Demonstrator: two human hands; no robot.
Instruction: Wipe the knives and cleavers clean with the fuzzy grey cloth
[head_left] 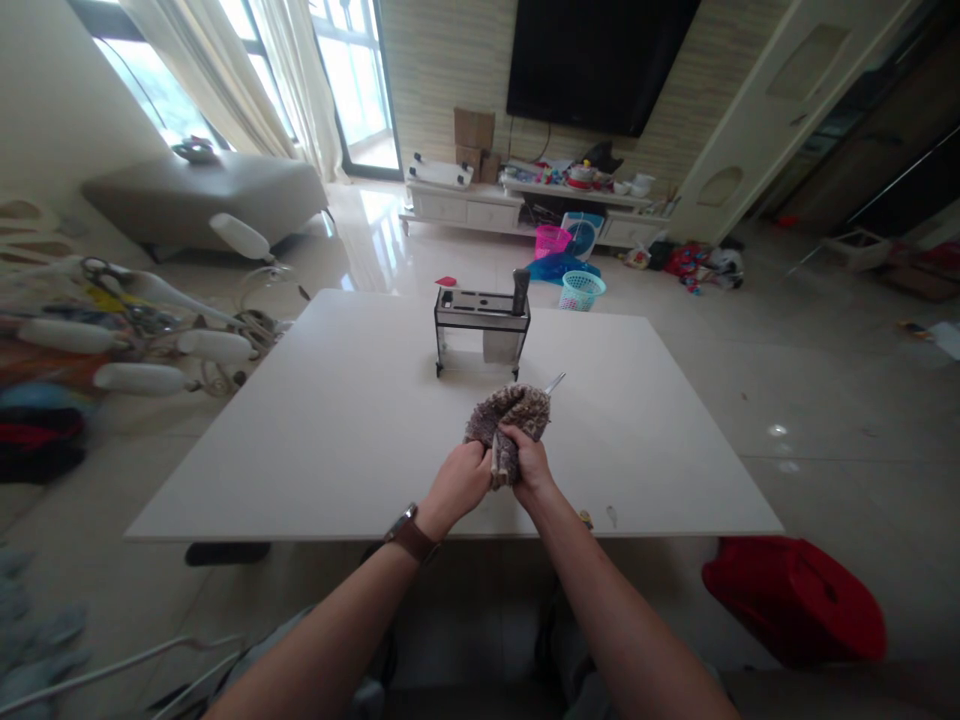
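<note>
A brown, shaggy cloth (516, 408) is bunched between my two hands above the near half of the white table. My left hand (466, 478), with a watch on its wrist, is closed on the cloth's left side. On the right side my right hand (531, 464) grips the cloth, its thumb on top. A thin metal tip (556, 382) sticks out beyond the cloth at the upper right; the rest of it is hidden. Just past the cloth stands a clear and black knife rack (482, 322), holding a knife with a dark handle (520, 290).
The white table (360, 430) has small items near its front edge, by my right forearm. A red object (442, 282) shows behind the rack. A red stool (799, 600) stands at the right, baskets (582, 290) beyond the table, a lamp with white shades (146, 380) at left.
</note>
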